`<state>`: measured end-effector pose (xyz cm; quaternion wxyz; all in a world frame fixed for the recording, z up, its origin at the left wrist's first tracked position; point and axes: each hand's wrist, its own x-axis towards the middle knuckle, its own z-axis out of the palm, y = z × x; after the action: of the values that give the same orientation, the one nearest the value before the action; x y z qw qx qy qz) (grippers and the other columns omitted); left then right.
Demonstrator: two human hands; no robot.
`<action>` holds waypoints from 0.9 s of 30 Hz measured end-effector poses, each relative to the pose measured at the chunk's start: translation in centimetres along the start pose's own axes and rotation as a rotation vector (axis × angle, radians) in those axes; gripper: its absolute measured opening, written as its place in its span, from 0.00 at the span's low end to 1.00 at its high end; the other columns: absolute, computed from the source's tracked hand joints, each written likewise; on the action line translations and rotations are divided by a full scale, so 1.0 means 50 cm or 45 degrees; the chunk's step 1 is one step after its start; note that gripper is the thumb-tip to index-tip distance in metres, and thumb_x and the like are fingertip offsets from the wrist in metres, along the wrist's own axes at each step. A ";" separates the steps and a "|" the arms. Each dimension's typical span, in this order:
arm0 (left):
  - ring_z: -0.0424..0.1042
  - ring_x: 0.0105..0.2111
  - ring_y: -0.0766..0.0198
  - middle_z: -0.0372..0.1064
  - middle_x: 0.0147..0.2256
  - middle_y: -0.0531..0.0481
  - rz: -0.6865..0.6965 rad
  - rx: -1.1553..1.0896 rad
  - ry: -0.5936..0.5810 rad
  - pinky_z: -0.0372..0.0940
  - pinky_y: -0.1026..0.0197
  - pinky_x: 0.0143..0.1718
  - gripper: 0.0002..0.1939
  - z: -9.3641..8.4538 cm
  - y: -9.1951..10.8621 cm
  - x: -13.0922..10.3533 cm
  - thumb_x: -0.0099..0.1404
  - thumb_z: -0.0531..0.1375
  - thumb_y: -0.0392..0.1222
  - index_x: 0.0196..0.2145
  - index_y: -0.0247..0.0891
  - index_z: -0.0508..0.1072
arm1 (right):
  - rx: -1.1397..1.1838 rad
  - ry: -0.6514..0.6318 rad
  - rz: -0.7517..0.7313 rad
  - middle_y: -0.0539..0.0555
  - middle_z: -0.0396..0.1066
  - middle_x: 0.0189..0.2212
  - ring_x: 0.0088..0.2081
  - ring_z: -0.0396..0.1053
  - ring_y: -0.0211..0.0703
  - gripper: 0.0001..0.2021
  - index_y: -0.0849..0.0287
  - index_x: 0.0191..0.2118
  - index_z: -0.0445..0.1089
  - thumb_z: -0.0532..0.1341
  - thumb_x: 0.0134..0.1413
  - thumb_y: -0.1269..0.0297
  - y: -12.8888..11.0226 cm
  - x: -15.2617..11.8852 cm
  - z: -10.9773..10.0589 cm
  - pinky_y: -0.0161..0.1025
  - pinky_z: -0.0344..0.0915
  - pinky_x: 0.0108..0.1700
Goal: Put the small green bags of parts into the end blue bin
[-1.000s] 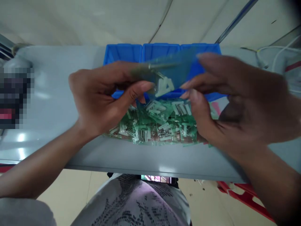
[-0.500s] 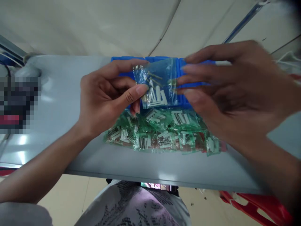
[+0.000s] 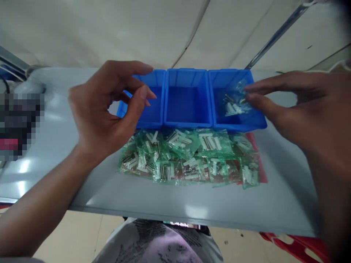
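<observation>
A clear plastic bag of screws and white wall plugs point(image 3: 233, 106) hangs over the right-hand blue bin point(image 3: 236, 128). My right hand point(image 3: 290, 106) pinches its right edge between thumb and fingers. To the left, my left hand point(image 3: 106, 102) is raised in front of the left blue bin point(image 3: 157, 78), fingers curved and apart, holding nothing. Between those two stands the middle blue bin point(image 3: 188, 104). Several similar bags in greenish plastic point(image 3: 189, 157) lie in rows before the bins, partly overlapping.
The bins and bags rest on a grey table point(image 3: 181, 197), whose front edge runs near my lap. A pale wall point(image 3: 131, 33) rises behind. A red stool point(image 3: 298, 246) is at the lower right, and a metal pole point(image 3: 276, 36) slants at the back right.
My left hand has let go of the bag and moved left. My right hand has carried the bag rightward to above the right bin, uncovering the bins.
</observation>
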<state>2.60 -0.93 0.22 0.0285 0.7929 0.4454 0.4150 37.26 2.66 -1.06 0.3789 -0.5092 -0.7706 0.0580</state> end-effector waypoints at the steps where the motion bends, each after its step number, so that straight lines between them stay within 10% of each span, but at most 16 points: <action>1: 0.80 0.41 0.72 0.77 0.38 0.60 -0.049 0.011 0.030 0.80 0.68 0.37 0.11 0.003 0.002 -0.001 0.79 0.59 0.44 0.56 0.41 0.70 | -0.067 -0.038 -0.075 0.54 0.81 0.41 0.45 0.80 0.47 0.09 0.52 0.43 0.83 0.71 0.59 0.57 0.007 0.000 0.003 0.46 0.76 0.50; 9: 0.80 0.48 0.58 0.80 0.47 0.51 0.122 0.143 -0.167 0.78 0.54 0.47 0.08 0.021 0.004 -0.003 0.74 0.61 0.35 0.46 0.43 0.79 | -0.312 -0.306 -0.513 0.56 0.81 0.44 0.64 0.69 0.59 0.21 0.55 0.41 0.82 0.60 0.68 0.44 0.023 0.000 0.018 0.65 0.68 0.65; 15: 0.76 0.60 0.55 0.78 0.56 0.49 0.231 0.084 -0.322 0.74 0.49 0.63 0.11 0.028 0.002 -0.005 0.76 0.59 0.39 0.52 0.45 0.78 | -0.435 -0.448 -0.583 0.65 0.81 0.46 0.55 0.79 0.59 0.38 0.68 0.55 0.77 0.42 0.74 0.40 -0.001 -0.016 0.024 0.74 0.52 0.76; 22: 0.74 0.63 0.56 0.78 0.55 0.49 0.364 0.152 -0.354 0.75 0.49 0.66 0.08 0.027 0.006 -0.016 0.76 0.61 0.40 0.48 0.42 0.80 | -0.359 -0.220 -0.656 0.58 0.77 0.58 0.60 0.76 0.52 0.25 0.56 0.66 0.68 0.62 0.69 0.53 -0.050 -0.032 0.023 0.59 0.65 0.73; 27: 0.75 0.61 0.57 0.79 0.53 0.45 0.381 0.112 -0.337 0.75 0.53 0.65 0.07 0.026 0.011 -0.016 0.75 0.62 0.37 0.46 0.40 0.80 | -0.140 -0.288 -0.909 0.63 0.73 0.62 0.66 0.69 0.61 0.21 0.62 0.59 0.73 0.68 0.64 0.58 -0.056 -0.036 0.041 0.65 0.65 0.72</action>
<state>3.64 -1.44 -0.91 -0.0099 0.8982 0.3328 0.2870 34.21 0.43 -2.10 0.2598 -0.2184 -0.9385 -0.0633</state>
